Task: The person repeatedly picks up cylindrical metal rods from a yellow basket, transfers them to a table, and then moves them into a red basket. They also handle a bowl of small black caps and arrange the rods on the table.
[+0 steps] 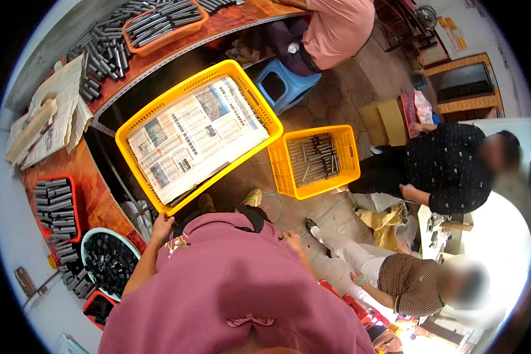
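A large yellow plastic basket (266, 139) lies in front of me, with sheets of printed newspaper (197, 138) spread flat inside it. At its near left corner, my left hand (161, 228) has its fingers closed on the rim. My right hand (292, 241) is by my waist at the right edge of my pink top, away from the basket. Its fingers look curled, and whatever may be in them is hidden. Just right of the large basket stands a smaller yellow basket (284, 180) holding several dark rods (321, 156).
A blue stool (283, 88) stands beyond the basket, near a seated person in pink (339, 35). Two people (445, 165) are at the right. The reddish bench (115, 197) bears newspapers (53, 112), black tubes (103, 62), an orange basket (183, 26), a red tray (75, 206) and a pale basin (91, 236).
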Demonstrator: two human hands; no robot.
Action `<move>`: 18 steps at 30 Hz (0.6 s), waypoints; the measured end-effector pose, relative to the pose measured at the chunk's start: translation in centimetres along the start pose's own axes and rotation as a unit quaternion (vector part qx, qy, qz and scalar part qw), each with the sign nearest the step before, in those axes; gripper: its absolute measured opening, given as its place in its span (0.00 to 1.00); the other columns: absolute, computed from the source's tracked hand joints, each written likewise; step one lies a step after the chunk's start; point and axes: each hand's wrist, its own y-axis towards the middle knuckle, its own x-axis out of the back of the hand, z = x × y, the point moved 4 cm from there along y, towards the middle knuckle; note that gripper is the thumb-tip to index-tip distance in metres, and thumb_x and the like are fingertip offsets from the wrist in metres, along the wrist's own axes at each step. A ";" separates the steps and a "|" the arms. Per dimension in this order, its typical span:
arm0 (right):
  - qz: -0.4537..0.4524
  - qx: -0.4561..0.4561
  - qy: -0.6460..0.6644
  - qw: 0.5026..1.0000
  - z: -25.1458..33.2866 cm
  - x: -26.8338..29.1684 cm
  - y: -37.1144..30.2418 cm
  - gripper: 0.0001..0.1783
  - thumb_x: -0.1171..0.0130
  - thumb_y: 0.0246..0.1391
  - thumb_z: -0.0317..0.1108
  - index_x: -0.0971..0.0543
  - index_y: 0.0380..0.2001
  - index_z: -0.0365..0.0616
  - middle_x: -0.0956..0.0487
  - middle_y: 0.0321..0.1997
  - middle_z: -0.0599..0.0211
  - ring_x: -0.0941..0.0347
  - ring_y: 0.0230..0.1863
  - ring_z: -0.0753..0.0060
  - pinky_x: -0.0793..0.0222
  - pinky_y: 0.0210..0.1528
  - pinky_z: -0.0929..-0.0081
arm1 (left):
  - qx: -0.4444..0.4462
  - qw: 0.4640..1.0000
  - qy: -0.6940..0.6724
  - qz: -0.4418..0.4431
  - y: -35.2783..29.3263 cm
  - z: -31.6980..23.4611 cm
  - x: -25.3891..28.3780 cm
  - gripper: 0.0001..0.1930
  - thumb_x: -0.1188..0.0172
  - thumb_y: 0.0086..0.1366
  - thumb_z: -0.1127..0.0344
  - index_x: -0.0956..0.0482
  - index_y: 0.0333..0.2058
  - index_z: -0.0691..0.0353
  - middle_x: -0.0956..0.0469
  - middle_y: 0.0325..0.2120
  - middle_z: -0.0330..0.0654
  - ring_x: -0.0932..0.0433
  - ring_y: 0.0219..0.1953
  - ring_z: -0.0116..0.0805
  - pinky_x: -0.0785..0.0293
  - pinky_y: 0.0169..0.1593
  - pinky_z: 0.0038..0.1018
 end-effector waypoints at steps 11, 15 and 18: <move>0.006 0.136 -0.022 0.990 -5.2 -2.4 1.2 0.16 0.45 0.60 0.40 0.19 0.37 0.36 0.25 0.18 0.67 0.31 0.20 0.75 0.35 0.24 0.71 | -0.001 0.998 0.065 0.007 -1.7 1.3 0.9 0.17 0.43 0.63 0.57 0.23 0.37 0.69 0.21 0.28 0.48 0.22 0.32 0.38 0.27 0.38 0.34; 0.005 0.111 -0.091 0.990 -1.2 -2.0 0.3 0.16 0.45 0.60 0.41 0.19 0.30 0.37 0.25 0.18 0.65 0.31 0.18 0.74 0.34 0.23 0.70 | -0.047 0.995 0.081 0.033 -1.7 1.7 1.2 0.17 0.43 0.63 0.58 0.24 0.38 0.70 0.22 0.28 0.46 0.23 0.31 0.37 0.28 0.37 0.34; 0.004 0.167 -0.087 0.982 -2.6 -2.4 2.3 0.20 0.47 0.61 0.44 0.22 0.24 0.39 0.25 0.17 0.63 0.30 0.17 0.73 0.34 0.21 0.69 | -0.077 0.996 0.031 0.022 -0.1 3.7 0.3 0.18 0.43 0.63 0.58 0.24 0.42 0.70 0.21 0.32 0.48 0.23 0.34 0.39 0.27 0.40 0.34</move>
